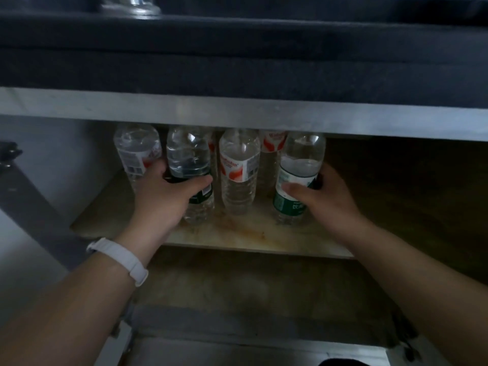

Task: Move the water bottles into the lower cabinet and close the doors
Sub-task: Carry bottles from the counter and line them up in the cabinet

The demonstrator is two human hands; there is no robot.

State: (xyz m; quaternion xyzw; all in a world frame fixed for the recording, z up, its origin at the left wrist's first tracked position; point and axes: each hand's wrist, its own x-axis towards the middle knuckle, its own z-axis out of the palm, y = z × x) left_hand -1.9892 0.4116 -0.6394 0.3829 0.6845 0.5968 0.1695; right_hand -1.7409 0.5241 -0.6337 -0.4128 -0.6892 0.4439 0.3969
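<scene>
Placing looks like the step in hand: both arms reach into the lower cabinet [396, 196], and each hand has a bottle upright on the stained shelf [237, 235]. At the far left a grey panel with a dark hinge, probably an open door [29, 196], stands swung away from the opening. Next comes a red-label bottle [137, 151] at the back left, upright and free of any grip. Just beside it the left hand [166, 199], with a white wristband [118, 260] on its wrist, curls fingers and thumb round the waist of the left green-label bottle [190, 159], whose base seems to sit on the shelf. The middle red-label bottle [239, 170] stands between the two held ones, close to both. Behind it, partly hidden, is a rear red-label bottle [273, 143]. Then the right hand [327, 199] grips the right green-label bottle [299, 165] round its label, thumb in front and fingers behind. I count two green-label bottles, one in each hand, and three red-label bottles plainly. A red sliver behind the left held bottle may be a fourth, though I cannot tell. The next move, as I judge it, calls for loosening both grips and drawing the hands straight back, since the neighbours stand near enough to be knocked over. Then the doors must be swung to, and only the left one shows here
</scene>
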